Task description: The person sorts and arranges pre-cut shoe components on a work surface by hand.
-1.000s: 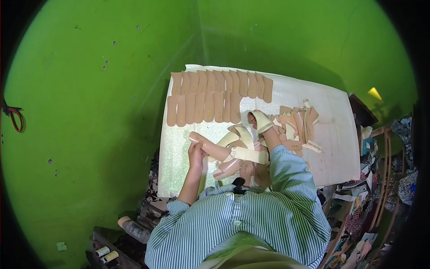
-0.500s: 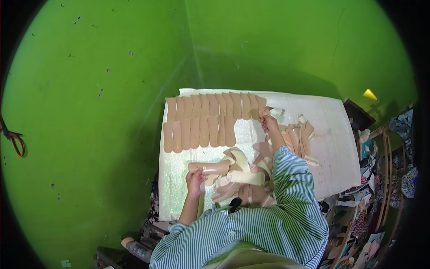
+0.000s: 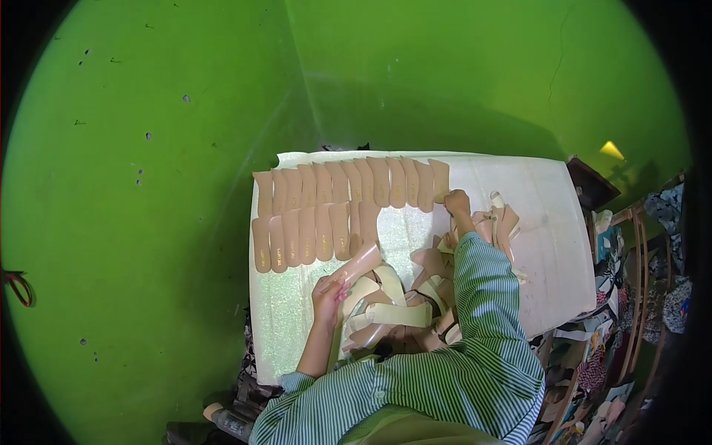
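Observation:
My left hand (image 3: 326, 298) is closed round the lower end of a tan, glossy insole (image 3: 357, 265), which slants up to the right over the near row. My right hand (image 3: 457, 202) pinches the lower tip of another tan insole (image 3: 439, 178), the last at the right end of the far row. Insoles with gold lettering lie side by side in two rows, the far row (image 3: 319, 182) and the near row (image 3: 300, 233). A loose pile of insoles (image 3: 426, 289) and cream strips (image 3: 389, 315) sits between my forearms.
A pale sheet covers the table (image 3: 552, 245). A smaller heap of insoles (image 3: 504, 222) lies right of my right hand. Green walls (image 3: 200, 185) meet behind the table. A rack (image 3: 630, 297) with scraps and cloth stands at the right.
The insole in my right hand has swung down to lie upright at the far row's right end. My left hand has tilted its insole from level to slanting. The camera view has shifted slightly.

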